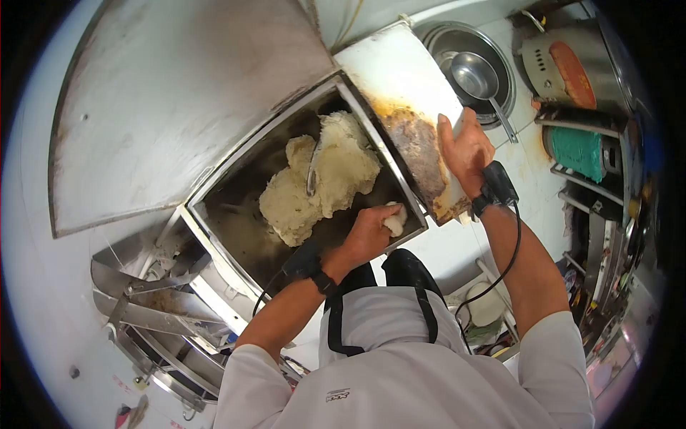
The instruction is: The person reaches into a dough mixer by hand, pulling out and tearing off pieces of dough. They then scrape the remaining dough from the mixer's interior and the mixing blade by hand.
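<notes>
A large, rough mass of pale dough (321, 179) lies in the open steel tub of a mixer (246, 154), with a curved metal mixing arm (311, 168) sticking out of it. My left hand (368, 234) is inside the tub's near right corner, fingers closed around a small white lump of dough (395, 219). Outside the tub, my right hand (467, 149) rests with fingers apart on the edge of the white, rust-stained machine housing (411, 93). Both wrists carry strapped black devices with cables.
The mixer's big metal lid (171, 100) stands raised at the upper left. A steel basin (443, 39) with a ladle (475, 75) in it sits behind the housing. Shelves (582, 154) with containers line the right; a metal rack (164, 307) stands at the lower left.
</notes>
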`<act>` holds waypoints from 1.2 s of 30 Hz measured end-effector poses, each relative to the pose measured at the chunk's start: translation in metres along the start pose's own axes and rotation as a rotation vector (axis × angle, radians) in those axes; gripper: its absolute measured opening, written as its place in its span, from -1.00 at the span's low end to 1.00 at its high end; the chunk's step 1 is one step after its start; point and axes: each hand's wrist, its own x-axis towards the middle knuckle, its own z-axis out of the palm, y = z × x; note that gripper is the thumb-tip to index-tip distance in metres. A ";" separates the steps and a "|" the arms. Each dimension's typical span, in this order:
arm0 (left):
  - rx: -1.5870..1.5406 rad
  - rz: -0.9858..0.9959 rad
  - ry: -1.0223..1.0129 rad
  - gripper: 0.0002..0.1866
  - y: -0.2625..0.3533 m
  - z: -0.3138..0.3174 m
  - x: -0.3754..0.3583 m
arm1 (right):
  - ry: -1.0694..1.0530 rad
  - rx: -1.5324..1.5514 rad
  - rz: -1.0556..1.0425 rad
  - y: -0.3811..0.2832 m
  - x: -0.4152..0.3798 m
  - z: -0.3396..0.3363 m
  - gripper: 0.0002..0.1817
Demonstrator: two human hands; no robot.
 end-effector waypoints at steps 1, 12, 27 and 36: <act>-0.199 0.015 0.058 -0.49 0.006 0.002 -0.002 | 0.008 0.008 0.007 0.000 0.000 -0.001 -0.42; -0.141 0.060 0.140 -0.70 -0.009 0.024 0.031 | -0.029 -0.032 0.026 -0.003 0.000 0.000 -0.33; 0.656 -0.083 0.096 -0.69 -0.157 0.062 0.108 | -0.048 -0.013 -0.017 0.005 0.000 0.001 -0.38; 0.043 -0.056 0.015 -0.64 -0.003 0.019 0.026 | 0.025 -0.016 -0.052 0.005 -0.001 0.004 -0.36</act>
